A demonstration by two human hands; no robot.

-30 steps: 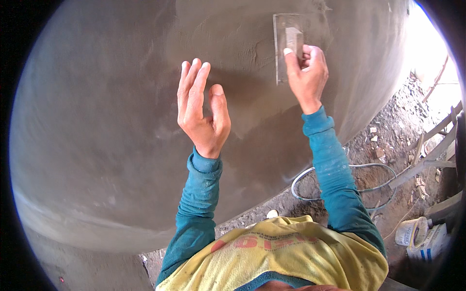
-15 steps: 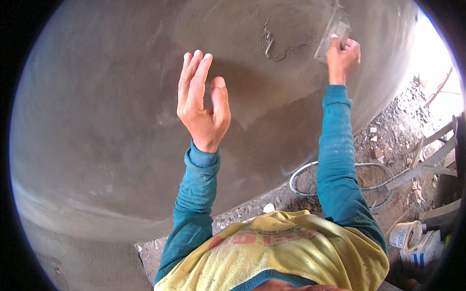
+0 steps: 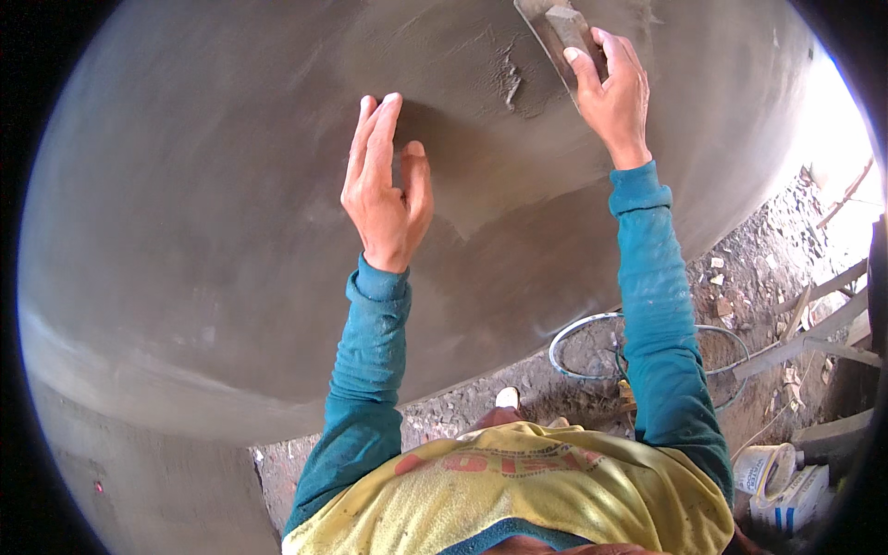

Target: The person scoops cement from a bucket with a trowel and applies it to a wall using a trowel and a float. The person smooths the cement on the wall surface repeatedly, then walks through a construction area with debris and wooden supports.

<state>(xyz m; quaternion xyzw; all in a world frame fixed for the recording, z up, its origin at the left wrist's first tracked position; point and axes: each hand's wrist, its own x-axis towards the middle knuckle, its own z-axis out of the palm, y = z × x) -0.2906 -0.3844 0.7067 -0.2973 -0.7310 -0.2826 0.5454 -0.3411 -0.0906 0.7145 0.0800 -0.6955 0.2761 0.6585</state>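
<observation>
A large curved grey plastered surface [image 3: 231,222] fills most of the head view. High on it, my right hand [image 3: 614,97] grips the handle of a rectangular flat trowel [image 3: 541,18], which lies tilted against the plaster. A rough patch of raised wet plaster [image 3: 511,79] shows just left of the trowel. My left hand [image 3: 386,185] is open at the centre, fingers pointing up and thumb apart, close over the surface and casting a shadow; I cannot tell whether its fingertips touch it. It holds nothing.
On the rubble-strewn ground at the right lie a looped hose [image 3: 578,370] and wooden boards [image 3: 803,333]. A plastic bucket [image 3: 758,467] and a white bag [image 3: 791,499] stand at the lower right. A pale shoe [image 3: 507,397] shows below the curved surface.
My right hand and trowel first moved up and rightward, then back leftward and higher, with the trowel now tilted the other way. My left hand has shifted slightly upward.
</observation>
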